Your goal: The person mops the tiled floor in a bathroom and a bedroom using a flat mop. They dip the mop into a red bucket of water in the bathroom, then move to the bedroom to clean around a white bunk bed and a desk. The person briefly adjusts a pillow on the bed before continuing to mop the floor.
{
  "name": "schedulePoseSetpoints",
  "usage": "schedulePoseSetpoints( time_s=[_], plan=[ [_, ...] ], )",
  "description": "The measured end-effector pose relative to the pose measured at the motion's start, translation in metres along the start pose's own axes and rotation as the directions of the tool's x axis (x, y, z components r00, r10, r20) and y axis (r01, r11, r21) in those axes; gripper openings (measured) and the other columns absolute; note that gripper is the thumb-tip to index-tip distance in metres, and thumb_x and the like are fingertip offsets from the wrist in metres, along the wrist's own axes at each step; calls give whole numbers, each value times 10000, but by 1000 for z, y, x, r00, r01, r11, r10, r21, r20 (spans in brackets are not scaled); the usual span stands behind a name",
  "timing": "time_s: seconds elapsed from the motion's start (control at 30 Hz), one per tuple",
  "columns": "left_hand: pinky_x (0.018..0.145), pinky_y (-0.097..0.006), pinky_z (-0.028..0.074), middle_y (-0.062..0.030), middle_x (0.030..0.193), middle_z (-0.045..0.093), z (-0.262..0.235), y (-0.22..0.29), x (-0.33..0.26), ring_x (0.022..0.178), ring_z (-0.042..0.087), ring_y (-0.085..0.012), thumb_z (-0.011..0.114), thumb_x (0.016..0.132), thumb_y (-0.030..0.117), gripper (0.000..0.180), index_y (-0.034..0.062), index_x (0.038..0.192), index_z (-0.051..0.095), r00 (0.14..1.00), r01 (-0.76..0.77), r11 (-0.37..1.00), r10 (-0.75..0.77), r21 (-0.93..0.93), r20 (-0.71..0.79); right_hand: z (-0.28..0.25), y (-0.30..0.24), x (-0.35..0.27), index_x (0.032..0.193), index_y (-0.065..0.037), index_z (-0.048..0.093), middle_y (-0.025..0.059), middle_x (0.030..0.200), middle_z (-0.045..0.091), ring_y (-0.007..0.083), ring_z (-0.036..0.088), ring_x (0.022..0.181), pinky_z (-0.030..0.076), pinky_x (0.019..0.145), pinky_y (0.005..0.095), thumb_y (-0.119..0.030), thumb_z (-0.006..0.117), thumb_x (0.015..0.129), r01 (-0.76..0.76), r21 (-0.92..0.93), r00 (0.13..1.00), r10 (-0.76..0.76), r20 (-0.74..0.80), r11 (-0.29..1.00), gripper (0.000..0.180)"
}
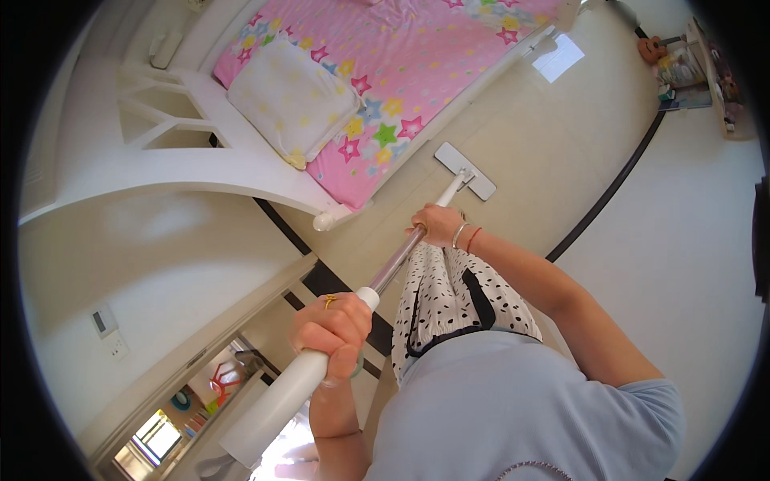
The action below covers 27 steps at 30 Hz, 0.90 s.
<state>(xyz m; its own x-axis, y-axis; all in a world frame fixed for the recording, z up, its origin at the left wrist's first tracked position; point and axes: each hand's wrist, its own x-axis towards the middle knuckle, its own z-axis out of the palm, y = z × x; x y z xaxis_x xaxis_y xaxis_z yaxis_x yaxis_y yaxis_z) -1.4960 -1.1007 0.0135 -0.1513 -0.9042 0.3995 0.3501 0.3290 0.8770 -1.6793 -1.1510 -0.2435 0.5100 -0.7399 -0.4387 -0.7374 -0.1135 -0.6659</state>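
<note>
A flat mop runs slantwise across the view, its thick white handle [277, 405] close to me and its metal pole [395, 263] leading away. My left hand [333, 330], with a yellow ring on one finger, is wrapped round the upper white handle. Farther down, my right hand [438, 225] is closed round the pole, with a bangle and a red cord at the wrist. The rectangular white mop head [481, 186] lies flat on the pale tiled floor [553, 152], beside the bed's long edge.
At the far left stands a white bed frame [192, 172] with a pink star-patterned sheet [393, 72] and a pale pillow [289, 96]. A dark skirting strip [613, 188] follows the right wall. A shelf [726, 96] holds small items near a small guitar [651, 50]. A doorway opens lower left.
</note>
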Motion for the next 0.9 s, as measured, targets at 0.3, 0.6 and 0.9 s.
schedulePoseSetpoints(
  time_s=[0.3, 0.6, 0.9],
  plan=[
    [491, -247, 351, 35, 533, 453, 24, -2, 16, 453, 395, -96, 609, 885, 114, 253, 129, 715, 423, 999, -33, 999, 34, 39, -9, -10, 1, -19, 821, -137, 644, 36, 859, 646, 266, 599, 948, 517, 750, 401, -372, 653, 847, 24, 110, 983, -4, -181, 994, 237],
    [507, -248, 434, 32, 583, 507, 45, -5, 16, 472, 469, -104, 658, 908, 230, 286, 132, 743, 446, 997, -34, 998, 30, 53, 77, -18, 10, -40, 794, -92, 561, 27, 814, 601, 263, 555, 918, 488, 699, 408, -274, 661, 880, 61, 263, 969, 5, -246, 963, 225],
    [531, -271, 494, 33, 575, 496, 38, 1, 20, 474, 484, -102, 669, 900, 242, 281, 133, 772, 443, 996, 8, 996, -16, 91, 90, -23, 2, -38, 777, -80, 548, 32, 793, 587, 264, 557, 893, 486, 710, 399, -237, 660, 867, 107, 278, 957, -23, -288, 955, 213]
  ],
)
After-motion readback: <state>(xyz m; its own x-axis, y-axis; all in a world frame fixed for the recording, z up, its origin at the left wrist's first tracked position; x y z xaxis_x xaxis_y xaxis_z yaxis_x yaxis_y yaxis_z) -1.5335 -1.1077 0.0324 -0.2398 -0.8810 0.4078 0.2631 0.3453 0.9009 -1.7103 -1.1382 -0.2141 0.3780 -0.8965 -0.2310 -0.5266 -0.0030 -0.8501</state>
